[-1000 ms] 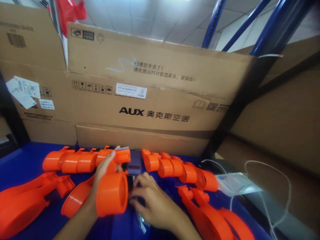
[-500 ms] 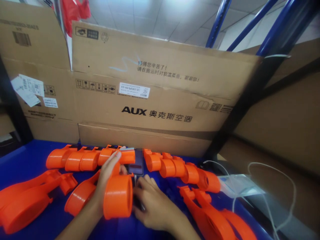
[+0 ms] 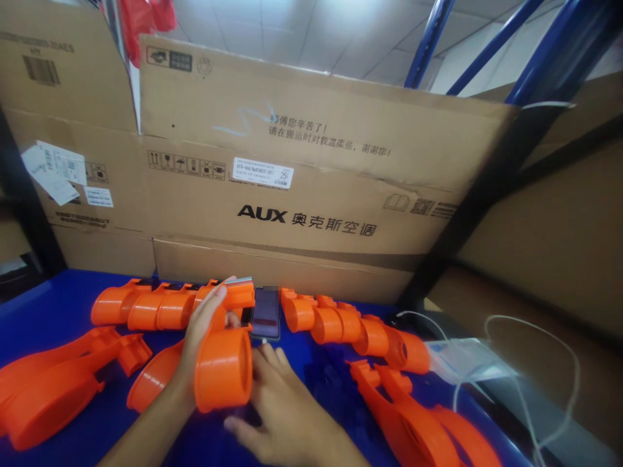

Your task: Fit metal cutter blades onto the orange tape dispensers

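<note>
My left hand [image 3: 200, 334] is wrapped round an orange plastic part with a round cup-shaped end [image 3: 222, 371] and a narrower ribbed end [image 3: 242, 293] pointing up. A thin pale strip lies along that upper end. Just right of the cup is my right hand [image 3: 280, 402], its thumb spread away from the other fingers. Its index fingertip passes close beside the cup's rim, and whether it touches cannot be seen. Behind the hands a dark phone [image 3: 266, 314] lies on the blue surface [image 3: 302, 347].
Similar orange parts [image 3: 141, 308] stand in a row at back left, with another row [image 3: 341, 324] at back right. Larger orange parts [image 3: 58, 402] lie at left and front right. Dark small pieces [image 3: 335, 383], a plastic bag [image 3: 472, 360], a white cord [image 3: 574, 383] and cardboard [image 3: 311, 194] surround them.
My left hand and the orange part have shifted slightly left. My right hand has moved left and down, its thumb now spread, and more of the phone shows.
</note>
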